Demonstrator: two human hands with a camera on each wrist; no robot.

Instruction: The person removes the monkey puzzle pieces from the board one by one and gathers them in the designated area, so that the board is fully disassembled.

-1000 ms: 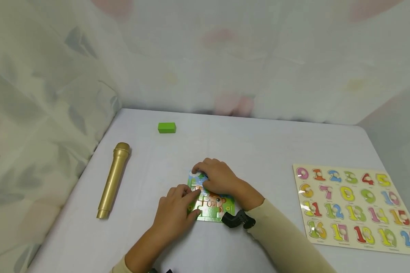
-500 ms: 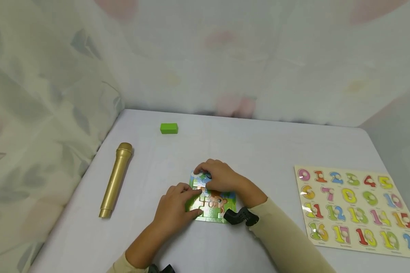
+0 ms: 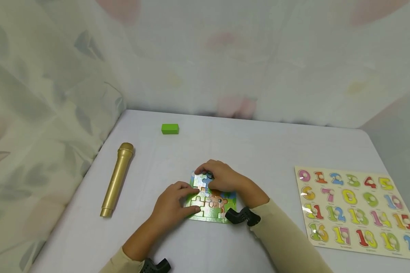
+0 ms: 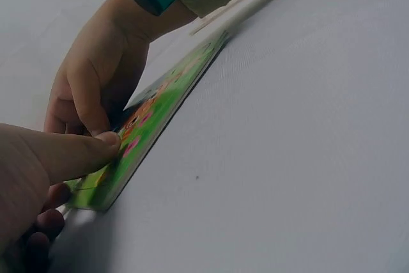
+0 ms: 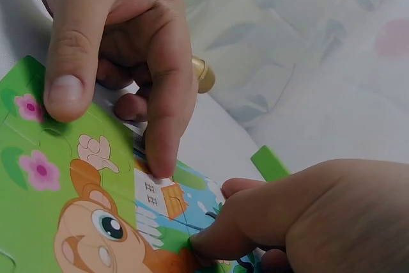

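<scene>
A small jigsaw puzzle (image 3: 212,216) with a cartoon monkey lies on the white table between both hands. My left hand (image 3: 171,201) rests at its left side; the thumb (image 5: 67,94) and forefinger touch the picture from above, spread apart. At the puzzle's far edge my right hand (image 3: 224,178) has curled fingers and pinches a blue puzzle piece (image 3: 205,181) between thumb and forefinger. That piece is partly covered by the hand. The right wrist view shows the monkey, pink flowers and a little house up close. In the left wrist view, the puzzle appears edge-on.
A gold toy microphone (image 3: 117,180) lies on the left of the table (image 3: 259,148). Toward the back stands a green block (image 3: 170,129). On the right lies a number board (image 3: 357,212). Patterned cloth (image 3: 51,113) hangs along the left and back.
The left thumb and forefinger have shifted slightly left and spread a little over the puzzle. My right hand stays at the far edge. The whole view has drifted slightly.
</scene>
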